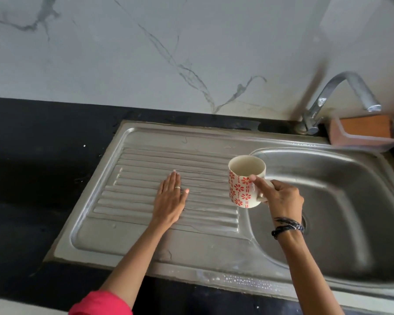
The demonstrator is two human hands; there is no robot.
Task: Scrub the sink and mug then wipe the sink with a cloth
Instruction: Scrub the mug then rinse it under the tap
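Note:
A steel sink (341,201) with a ribbed drainboard (159,160) on its left fills the black counter. My right hand (280,198) grips the handle of a cream mug (245,178) with a red flower pattern, holding it upright at the bowl's left edge, mouth up and empty inside. My left hand (171,198) rests flat on the drainboard ribs, fingers straight and together, a ring on one finger. Grey smears and a film of residue cover the drainboard.
A chrome tap (341,94) rises at the back right. Beside it a clear plastic tray (364,135) holds an orange-brown block. A marble-patterned wall stands behind. Black countertop (32,178) stretches to the left. Water droplets dot the sink's front rim (241,280).

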